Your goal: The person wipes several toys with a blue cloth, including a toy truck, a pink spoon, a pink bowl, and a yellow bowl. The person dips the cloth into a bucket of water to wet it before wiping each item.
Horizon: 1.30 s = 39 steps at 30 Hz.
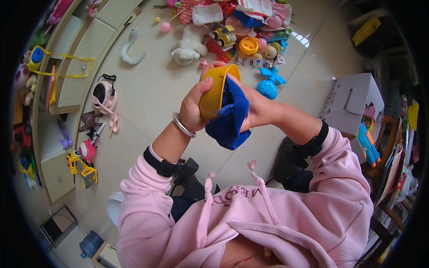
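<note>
My left hand (194, 104) is closed around a yellow plastic cup-like container (210, 97), tilted with its open rim towards the right. A blue cloth (231, 130) is in my right hand (258, 107), pressed at the container's mouth and partly inside it; the cloth hides some of those fingers. Both hands are raised above the tiled floor. Beyond them, on the floor, lie a white plush toy (189, 48), a small red and white ball (203, 63) and a blue plastic toy (267, 89).
A heap of toys and cloths (254, 20) lies ahead. Cabinets (85, 63) line the left, with a pink toy appliance (104, 95) and a yellow toy truck (82, 169) nearby. A cardboard box (348, 97) and a blue toy gun (367, 144) are at the right.
</note>
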Motion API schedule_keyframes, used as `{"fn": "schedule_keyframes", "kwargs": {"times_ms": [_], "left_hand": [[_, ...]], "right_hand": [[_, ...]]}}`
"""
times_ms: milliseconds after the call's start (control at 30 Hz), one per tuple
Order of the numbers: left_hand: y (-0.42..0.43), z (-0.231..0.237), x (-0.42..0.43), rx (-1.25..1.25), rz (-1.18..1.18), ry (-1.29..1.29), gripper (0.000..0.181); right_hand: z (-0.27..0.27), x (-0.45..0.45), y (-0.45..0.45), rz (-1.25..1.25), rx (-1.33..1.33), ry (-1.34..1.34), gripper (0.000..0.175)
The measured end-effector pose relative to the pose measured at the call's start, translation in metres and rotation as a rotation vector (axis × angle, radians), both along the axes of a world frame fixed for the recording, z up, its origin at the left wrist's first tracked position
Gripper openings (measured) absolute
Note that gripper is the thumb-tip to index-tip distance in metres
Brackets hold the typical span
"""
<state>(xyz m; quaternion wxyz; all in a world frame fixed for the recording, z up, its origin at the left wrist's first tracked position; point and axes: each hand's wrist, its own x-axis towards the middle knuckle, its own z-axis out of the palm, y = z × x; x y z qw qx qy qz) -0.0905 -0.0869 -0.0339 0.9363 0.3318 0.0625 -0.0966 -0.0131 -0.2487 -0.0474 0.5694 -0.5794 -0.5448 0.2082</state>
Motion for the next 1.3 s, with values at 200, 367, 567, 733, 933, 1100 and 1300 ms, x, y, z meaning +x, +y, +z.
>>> {"fn": "schedule_keyframes", "kwargs": {"times_ms": [200,367,567,733,933,1100,1300], "left_hand": [[-0.001,-0.039,-0.001,-0.120,-0.139,0.265,0.048],[0.017,-0.062,0.015,-0.201,-0.174,0.320,0.046],[0.061,-0.054,0.021,-0.502,-0.133,-0.071,0.056],[0.061,-0.046,0.026,-0.527,-0.064,-0.105,0.055],[0.044,-0.031,0.027,-0.451,-0.192,-0.040,0.053],[0.033,-0.025,0.024,-0.096,-0.071,0.135,0.048],[0.030,-0.021,0.022,0.065,0.174,0.159,0.041]], "right_hand": [[0.003,0.007,-0.005,0.170,-0.350,-0.229,0.047],[0.017,0.014,-0.002,0.161,-0.289,-0.248,0.045],[0.007,0.087,-0.058,0.362,0.164,0.705,0.071],[0.010,0.108,-0.067,0.258,0.227,0.693,0.080],[0.047,0.039,-0.016,0.157,-0.255,-0.251,0.079],[0.001,0.006,0.028,-0.208,-0.305,-0.853,0.071],[-0.027,0.004,0.039,-0.309,-0.605,-0.907,0.023]]}}
